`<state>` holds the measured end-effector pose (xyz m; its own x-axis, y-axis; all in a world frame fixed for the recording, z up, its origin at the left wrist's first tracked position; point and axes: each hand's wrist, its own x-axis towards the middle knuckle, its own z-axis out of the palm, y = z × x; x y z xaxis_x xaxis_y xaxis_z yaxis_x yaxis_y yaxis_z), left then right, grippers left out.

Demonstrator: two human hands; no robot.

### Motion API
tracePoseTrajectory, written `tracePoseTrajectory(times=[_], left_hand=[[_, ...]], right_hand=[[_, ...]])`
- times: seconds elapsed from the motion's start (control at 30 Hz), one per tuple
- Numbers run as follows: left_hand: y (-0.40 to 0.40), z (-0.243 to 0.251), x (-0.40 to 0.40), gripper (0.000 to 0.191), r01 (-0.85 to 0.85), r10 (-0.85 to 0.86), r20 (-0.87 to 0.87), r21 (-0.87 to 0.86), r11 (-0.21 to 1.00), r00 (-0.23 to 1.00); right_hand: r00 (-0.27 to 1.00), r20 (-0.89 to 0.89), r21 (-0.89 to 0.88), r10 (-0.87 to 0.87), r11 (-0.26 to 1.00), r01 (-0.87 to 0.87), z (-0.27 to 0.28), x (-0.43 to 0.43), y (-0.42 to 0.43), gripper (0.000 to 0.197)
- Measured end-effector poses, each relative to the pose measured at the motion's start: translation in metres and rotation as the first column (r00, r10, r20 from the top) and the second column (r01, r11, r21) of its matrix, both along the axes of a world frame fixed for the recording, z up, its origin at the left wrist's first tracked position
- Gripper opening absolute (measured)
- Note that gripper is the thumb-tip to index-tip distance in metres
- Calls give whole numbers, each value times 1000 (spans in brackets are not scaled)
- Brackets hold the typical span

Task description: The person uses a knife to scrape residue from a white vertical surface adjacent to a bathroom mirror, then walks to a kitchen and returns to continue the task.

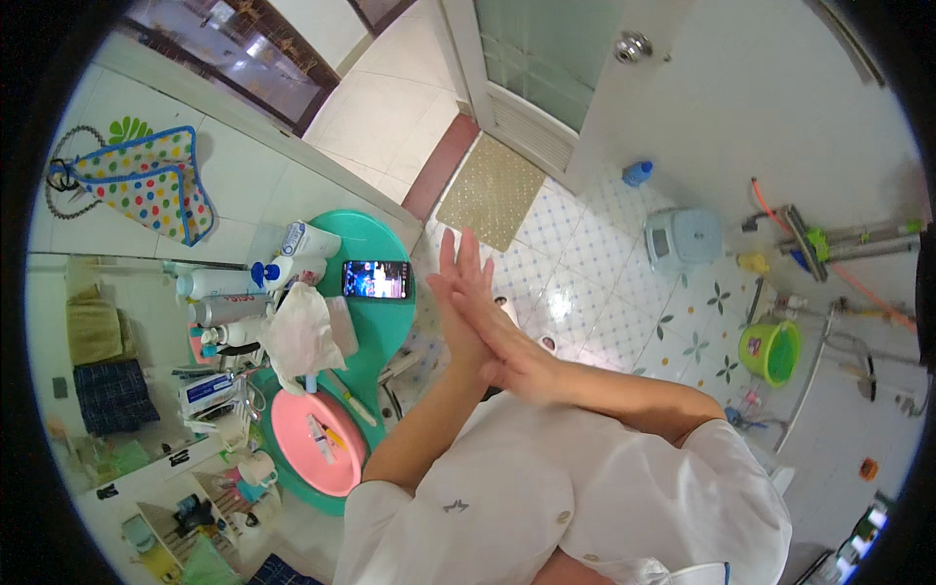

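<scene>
My left hand (456, 329) and my right hand (503, 342) are pressed palm to palm in front of my chest, the right lying partly over the left. Fingers on both point up and away from me, extended and somewhat spread. Neither hand holds an object. Just left of them a lit smartphone (376, 279) lies on the green countertop (387, 325). Further down the counter is a pink basin (351, 472) with a white tube (319, 439) and a yellow-handled item inside it.
Beside the basin are a white cloth (303, 333), a toothbrush-like tool (351, 398) and several bottles (227, 311). A mirror (95, 307) lines the left wall. Beyond lie a bath mat (491, 191), a blue stool (684, 238), a green bucket (769, 352) and a door (541, 80).
</scene>
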<state>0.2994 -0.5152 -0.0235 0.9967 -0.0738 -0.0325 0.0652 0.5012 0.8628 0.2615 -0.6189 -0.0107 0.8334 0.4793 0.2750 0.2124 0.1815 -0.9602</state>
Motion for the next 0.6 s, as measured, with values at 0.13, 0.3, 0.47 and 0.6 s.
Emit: tracePoseTrajectory(times=[0.13,0.3,0.47,0.6], left_hand=[[-15,13,41,73,-51,45,111,57,997,993],[-21,11,127,73,-100,85,158,93,991,984],[-20,23,211,72,-90,75,148,98,991,986],[-14,24,271,72,-79,63,134,114,990,989]], right_hand=[[999,49,-154,-19,988,26,15,62,-6,75],[985,170,-200,42,980,-7,36,162,-1,79],[997,66,-156,-30,987,40,50,247,10,84],[998,-39,-187,-47,982,39,41,310,12,87]])
